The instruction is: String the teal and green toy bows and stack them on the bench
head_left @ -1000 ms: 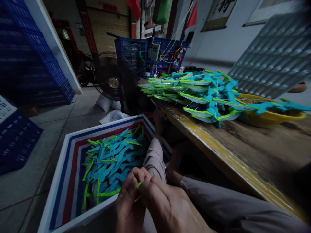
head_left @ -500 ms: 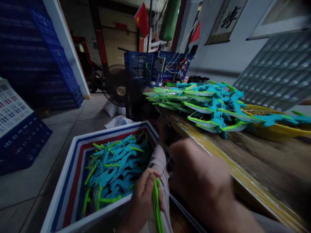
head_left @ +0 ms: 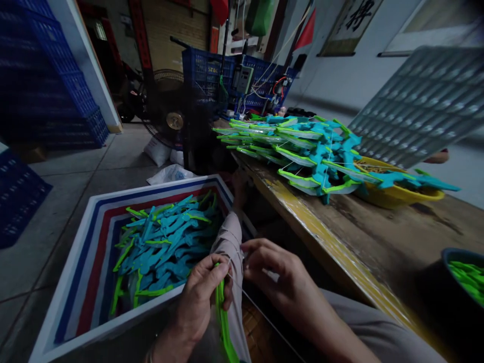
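The left hand (head_left: pixel 200 290) grips green plastic bow pieces (head_left: pixel 224 322), likely steadying them while the right hand (head_left: pixel 282 275) seemingly pinches white string (head_left: pixel 260 309); the striped box (head_left: pixel 91 267) beside the left hand looks handily placed.

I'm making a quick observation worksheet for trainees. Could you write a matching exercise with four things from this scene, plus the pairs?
Things
1. Left hand
2. Yellow basin
3. Stripe-lined box
4. Dark tub

Places and states
A. At the right edge of the picture, with bright green pieces inside
B. Gripping a long green piece
C. On the table, a turquoise piece lying across it
D. White-rimmed, holding a turquoise-and-green heap

Pairs: 1-B, 2-C, 3-D, 4-A
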